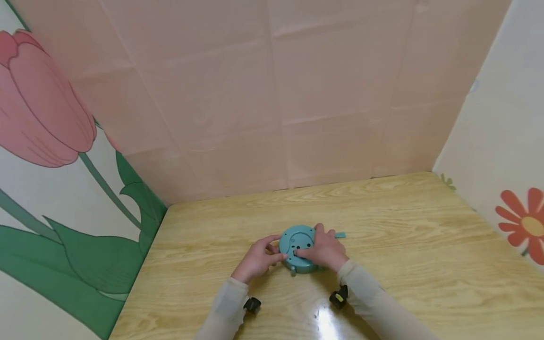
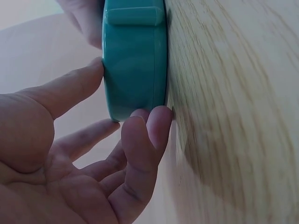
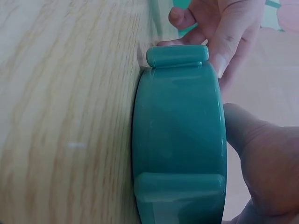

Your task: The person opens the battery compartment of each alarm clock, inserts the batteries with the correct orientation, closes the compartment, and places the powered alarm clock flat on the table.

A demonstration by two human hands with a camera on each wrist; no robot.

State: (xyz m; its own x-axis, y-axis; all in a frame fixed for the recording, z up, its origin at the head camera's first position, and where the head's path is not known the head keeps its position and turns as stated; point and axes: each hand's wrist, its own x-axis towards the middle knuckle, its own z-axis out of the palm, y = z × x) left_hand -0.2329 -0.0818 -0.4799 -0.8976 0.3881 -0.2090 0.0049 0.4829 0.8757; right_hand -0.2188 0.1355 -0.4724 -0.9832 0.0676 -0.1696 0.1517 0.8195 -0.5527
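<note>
A round teal plastic case (image 1: 295, 231) lies flat on the wooden table, with small screw holes near its rim and dark spots in its recessed middle. Short stubs stick out from its side wall (image 3: 180, 140), and a flat teal tab (image 1: 340, 234) projects at the right. My left hand (image 1: 257, 257) holds the case's left edge, thumb on the upper rim and fingertips (image 2: 159, 123) low against the side. Across the right part lies my right hand (image 1: 325, 248), fingers at the far rim and thumb on the upper face beside a small dark spot; whatever lies under that thumb is hidden.
The wood-grain table (image 1: 204, 231) extends around the case. Behind it stands a pink-covered wall (image 1: 276, 94); walls with painted flowers close in the left and right sides. Black wrist cameras (image 1: 252, 305) hang below both sleeves, close above the table.
</note>
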